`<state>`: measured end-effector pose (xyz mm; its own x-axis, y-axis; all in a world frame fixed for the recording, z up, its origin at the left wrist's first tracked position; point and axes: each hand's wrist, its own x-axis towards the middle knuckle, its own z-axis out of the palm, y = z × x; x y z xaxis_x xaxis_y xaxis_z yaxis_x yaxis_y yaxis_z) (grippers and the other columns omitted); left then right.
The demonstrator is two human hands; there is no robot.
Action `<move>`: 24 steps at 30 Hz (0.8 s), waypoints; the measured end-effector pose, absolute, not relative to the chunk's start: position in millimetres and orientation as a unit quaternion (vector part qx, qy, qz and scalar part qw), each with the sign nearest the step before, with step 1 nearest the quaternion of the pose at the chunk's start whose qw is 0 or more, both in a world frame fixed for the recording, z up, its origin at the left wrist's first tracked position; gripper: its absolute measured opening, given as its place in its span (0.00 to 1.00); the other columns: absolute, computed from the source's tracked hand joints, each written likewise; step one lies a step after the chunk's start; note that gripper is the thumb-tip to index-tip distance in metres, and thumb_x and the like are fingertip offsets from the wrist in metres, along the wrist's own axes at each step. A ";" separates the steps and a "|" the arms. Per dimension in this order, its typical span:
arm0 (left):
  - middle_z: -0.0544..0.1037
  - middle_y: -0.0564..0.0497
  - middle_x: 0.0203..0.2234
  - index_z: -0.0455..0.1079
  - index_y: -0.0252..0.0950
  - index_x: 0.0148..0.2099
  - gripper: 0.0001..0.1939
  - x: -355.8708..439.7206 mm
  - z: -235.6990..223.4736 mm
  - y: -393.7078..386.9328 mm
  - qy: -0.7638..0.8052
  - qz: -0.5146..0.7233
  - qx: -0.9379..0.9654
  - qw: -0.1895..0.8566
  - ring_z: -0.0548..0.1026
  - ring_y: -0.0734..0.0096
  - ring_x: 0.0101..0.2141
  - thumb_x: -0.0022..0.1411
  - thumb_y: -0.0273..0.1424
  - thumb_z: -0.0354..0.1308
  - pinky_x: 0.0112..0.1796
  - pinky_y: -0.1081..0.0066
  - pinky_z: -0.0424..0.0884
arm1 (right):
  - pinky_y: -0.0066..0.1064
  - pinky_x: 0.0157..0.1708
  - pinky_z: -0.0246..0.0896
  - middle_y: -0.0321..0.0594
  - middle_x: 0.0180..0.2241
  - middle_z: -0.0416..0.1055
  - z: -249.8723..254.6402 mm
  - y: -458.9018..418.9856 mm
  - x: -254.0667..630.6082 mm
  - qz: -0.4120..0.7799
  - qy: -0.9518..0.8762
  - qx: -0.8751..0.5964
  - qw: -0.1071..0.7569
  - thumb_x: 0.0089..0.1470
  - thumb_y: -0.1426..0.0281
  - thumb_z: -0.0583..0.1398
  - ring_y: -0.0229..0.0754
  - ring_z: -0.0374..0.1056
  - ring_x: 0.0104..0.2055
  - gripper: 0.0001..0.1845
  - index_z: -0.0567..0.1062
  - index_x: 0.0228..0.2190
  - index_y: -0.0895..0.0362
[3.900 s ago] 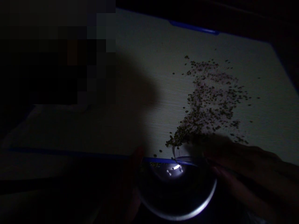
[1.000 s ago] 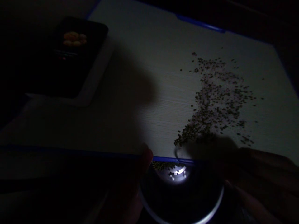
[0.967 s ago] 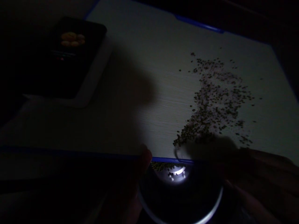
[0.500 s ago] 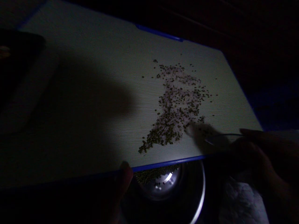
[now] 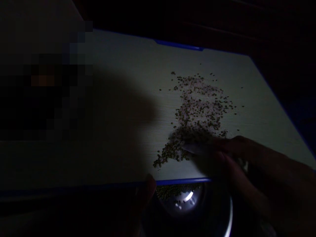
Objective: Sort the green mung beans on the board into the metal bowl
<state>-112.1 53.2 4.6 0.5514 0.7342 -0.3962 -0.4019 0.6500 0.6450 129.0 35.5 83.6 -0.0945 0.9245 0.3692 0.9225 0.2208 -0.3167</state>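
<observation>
Small green beans (image 5: 170, 151), mixed with pale fine grains, lie spread over a whitish board-like tabletop (image 5: 118, 49) with a blue rim. My right hand (image 5: 249, 168) is closed in a pinch on a thin, shiny, spoon-like thing (image 5: 194, 148), blurred and dark. Its front end lies over the lower right of the bean pile. At the near edge, a fingertip of my left hand (image 5: 149, 186) touches the blue rim beside a metal bowl (image 5: 229, 210); darkness hides its other fingers. More green beans (image 5: 172, 191) sit inside the bowl, below the edge.
At the far left a large dark shape (image 5: 24, 105) is pixelated and cannot be made out. A broad shadow (image 5: 118, 108) covers the tabletop's left half. A blue handle-like strip (image 5: 180, 45) runs along the far rim. The surroundings are very dark.
My right hand has moved left and inward, bringing the spoon-like thing from beside the pile onto the beans. The whole view has shifted a little; my left fingertip stays at the near rim.
</observation>
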 end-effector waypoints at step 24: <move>0.76 0.40 0.65 0.73 0.40 0.66 0.22 -105.0 8.0 53.2 0.343 0.354 0.224 0.841 0.79 0.49 0.58 0.75 0.40 0.65 0.57 0.45 0.78 | 0.36 0.42 0.87 0.38 0.49 0.88 68.9 12.7 135.3 0.036 -0.747 -0.606 0.270 0.68 0.69 0.62 0.50 0.87 0.43 0.21 0.82 0.59 0.43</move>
<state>-105.0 53.2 8.0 0.5132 0.7489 -0.4192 -0.4418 0.6493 0.6191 135.3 12.7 68.9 -0.1189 0.9252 0.3603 0.8868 0.2622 -0.3807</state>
